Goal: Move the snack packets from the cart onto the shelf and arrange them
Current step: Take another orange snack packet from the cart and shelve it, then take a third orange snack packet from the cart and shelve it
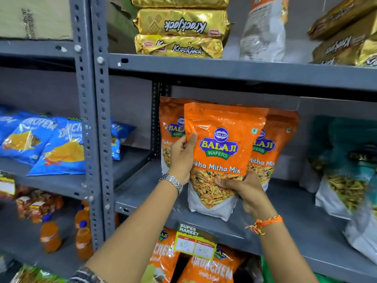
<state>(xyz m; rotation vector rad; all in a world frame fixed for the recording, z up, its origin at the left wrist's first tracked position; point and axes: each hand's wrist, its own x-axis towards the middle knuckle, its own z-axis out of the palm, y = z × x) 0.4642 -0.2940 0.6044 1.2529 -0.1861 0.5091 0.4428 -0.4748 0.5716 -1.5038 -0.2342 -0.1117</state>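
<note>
Orange packet upright near shelf edge, gripped by left hand and right hand.

Both my forearms reach up and forward from the near bottom edge, converging toward the centre. My left hand is raised higher, palm turned inward, fingers wrapped behind the packet and thumb pressed flat on its front left edge. A metal watch sits on that wrist. My right hand is lower, thumb across the packet's lower front, fingers curled beneath its right side. An orange thread band circles the right wrist.
</note>
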